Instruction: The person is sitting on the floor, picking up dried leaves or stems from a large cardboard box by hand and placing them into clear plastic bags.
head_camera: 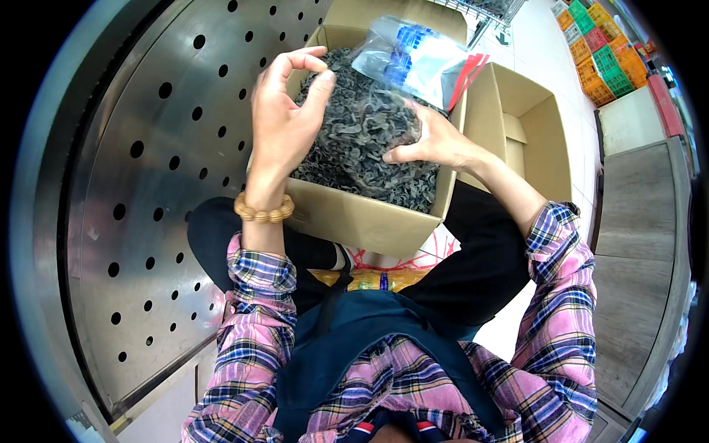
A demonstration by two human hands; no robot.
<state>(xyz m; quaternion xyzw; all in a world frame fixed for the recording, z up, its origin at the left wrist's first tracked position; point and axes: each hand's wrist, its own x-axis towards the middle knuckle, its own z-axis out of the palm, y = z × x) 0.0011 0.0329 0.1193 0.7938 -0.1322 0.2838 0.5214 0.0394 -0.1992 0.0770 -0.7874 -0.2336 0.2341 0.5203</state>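
Observation:
A cardboard box (365, 221) in front of me is filled with dark, curled dried pieces (412, 194) that look like dried black fungus. Over them is a clear plastic bag (365, 127) holding more of the same pieces. My right hand (429, 138) grips the right side of this bag, thumb in front and fingers partly hidden. Above the box's left edge, my left hand (291, 105) has its thumb and index finger curved close together, with nothing visible between them. A stack of clear bags (410, 55) with blue print and red strips lies across the box's far right corner.
A second open cardboard box (526, 122) stands at the right. Along the left runs a perforated metal panel (166, 183). Stacked colored crates (604, 55) are at the far right, above a grey wood-grain cabinet (634, 221). A wire rack (493, 11) stands beyond the box.

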